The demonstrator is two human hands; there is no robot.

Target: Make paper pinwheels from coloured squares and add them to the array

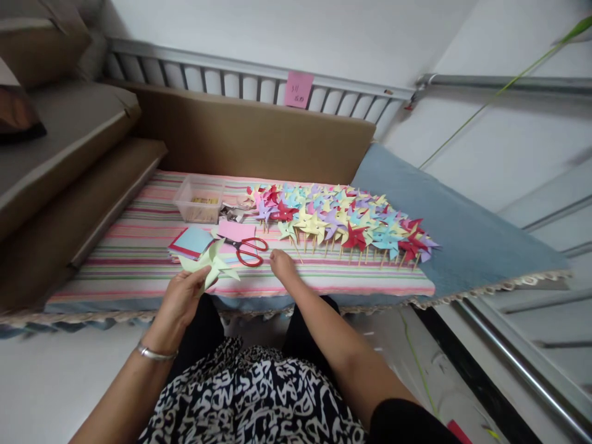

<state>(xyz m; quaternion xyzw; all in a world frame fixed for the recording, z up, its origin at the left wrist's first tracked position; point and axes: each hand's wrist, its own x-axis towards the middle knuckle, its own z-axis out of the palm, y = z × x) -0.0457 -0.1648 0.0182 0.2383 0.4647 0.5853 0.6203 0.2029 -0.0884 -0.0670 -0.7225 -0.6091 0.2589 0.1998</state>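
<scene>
My left hand (181, 297) is closed on a pale green folded paper pinwheel (210, 264), held just above the near edge of the striped cloth (139, 246). My right hand (282, 264) rests on the cloth right of the red scissors (250, 250), its fingers curled down; whether they hold anything is hidden. A stack of coloured paper squares (192, 242) and a pink sheet (235, 230) lie beside the scissors. Many finished pinwheels on wooden sticks (342, 223) lie in rows to the right.
A clear plastic box (200, 198) with small sticks stands at the back of the cloth. A brown cushion (250, 132) backs a railing with a pink note (298, 89). A blue blanket (453, 228) covers the right side. Brown cushions lie stacked at left.
</scene>
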